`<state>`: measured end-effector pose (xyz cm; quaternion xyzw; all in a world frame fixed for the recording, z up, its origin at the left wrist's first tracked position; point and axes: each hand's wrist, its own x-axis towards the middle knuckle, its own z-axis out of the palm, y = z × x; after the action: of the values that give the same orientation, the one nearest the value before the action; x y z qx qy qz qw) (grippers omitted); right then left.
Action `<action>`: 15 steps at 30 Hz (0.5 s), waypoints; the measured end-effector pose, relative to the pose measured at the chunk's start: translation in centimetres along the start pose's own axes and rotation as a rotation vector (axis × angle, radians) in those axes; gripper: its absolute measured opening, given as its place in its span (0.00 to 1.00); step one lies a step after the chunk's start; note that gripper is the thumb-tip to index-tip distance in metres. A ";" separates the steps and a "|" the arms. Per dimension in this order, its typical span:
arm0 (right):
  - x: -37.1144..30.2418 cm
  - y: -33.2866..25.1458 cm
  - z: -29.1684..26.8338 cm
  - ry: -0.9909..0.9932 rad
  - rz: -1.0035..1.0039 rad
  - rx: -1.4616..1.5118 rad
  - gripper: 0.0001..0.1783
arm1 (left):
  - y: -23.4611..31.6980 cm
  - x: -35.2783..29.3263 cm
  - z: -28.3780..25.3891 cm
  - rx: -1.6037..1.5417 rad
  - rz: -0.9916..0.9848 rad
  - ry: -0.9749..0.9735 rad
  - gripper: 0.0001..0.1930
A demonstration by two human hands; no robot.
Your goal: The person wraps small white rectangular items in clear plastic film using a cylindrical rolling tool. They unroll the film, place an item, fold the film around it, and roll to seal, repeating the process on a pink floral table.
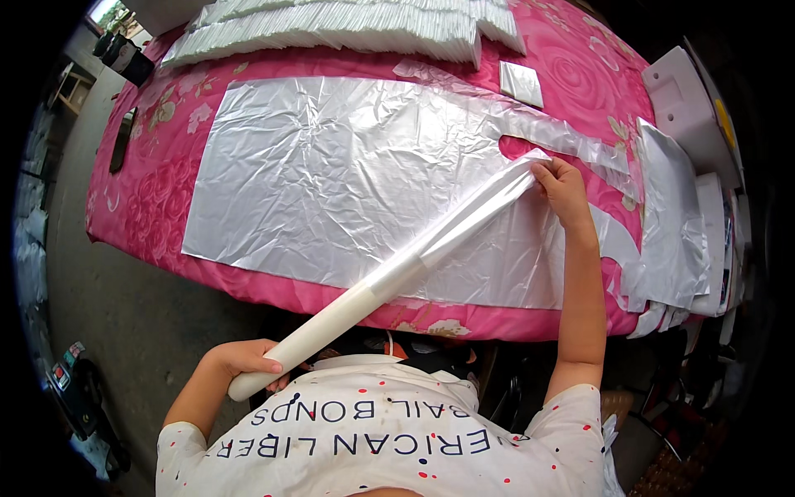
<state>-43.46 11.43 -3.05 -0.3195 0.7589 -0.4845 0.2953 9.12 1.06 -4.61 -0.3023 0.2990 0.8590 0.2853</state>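
Observation:
A long white tube [327, 321] slants across my front, from my waist to the right side of the table. My left hand [247, 358] is wrapped round its near end. Thin shiny plastic film is gathered over the tube's far half, and my right hand [565, 186] pinches that film at the far tip. Beneath lies a wide, creased whitish plastic sheet [290, 166], spread flat, with a rounded cut-out at its right part and long strips at that side. Whether the film on the tube joins this sheet I cannot tell.
A pink flowered cloth [157, 195] covers the table. Long stacks of folded white plastic [331, 37] stand at the back, near one small folded packet [520, 84]. A phone [123, 139] and a dark bottle [122, 58] are at left; white boxes [687, 99] and hanging film [675, 215] border the right.

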 end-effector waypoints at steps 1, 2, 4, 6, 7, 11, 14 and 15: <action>0.3 1.0 -1.8 0.038 -0.010 0.003 0.08 | -1.1 -0.2 -0.8 0.072 -0.007 0.017 0.33; 0.5 1.6 -3.6 0.079 -0.010 -0.100 0.08 | -1.7 -0.5 -1.5 0.145 -0.014 0.032 0.32; 0.8 2.7 -5.8 0.156 0.003 -0.141 0.09 | -1.3 -0.9 -1.8 0.255 -0.034 0.047 0.26; 0.9 3.4 -6.6 0.172 0.010 -0.145 0.09 | 0.0 -1.0 -1.6 0.383 -0.049 0.053 0.24; 1.0 3.3 -6.6 0.177 0.010 -0.146 0.09 | 0.9 -0.8 -1.2 0.502 -0.019 0.043 0.23; 1.5 2.2 -3.8 0.057 -0.047 -0.065 0.09 | 7.3 1.1 2.4 0.910 0.121 0.090 0.21; 1.2 0.0 -0.4 -0.033 -0.088 -0.013 0.09 | 12.8 3.2 5.3 1.256 0.407 0.217 0.21; 1.4 -0.3 0.4 -0.061 -0.093 -0.024 0.09 | 14.2 3.8 6.2 1.377 0.451 0.302 0.21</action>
<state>-43.97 10.00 -3.16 -0.3725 0.7398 -0.4784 0.2918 -5.10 -2.86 1.63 -0.1009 0.8611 0.4636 0.1827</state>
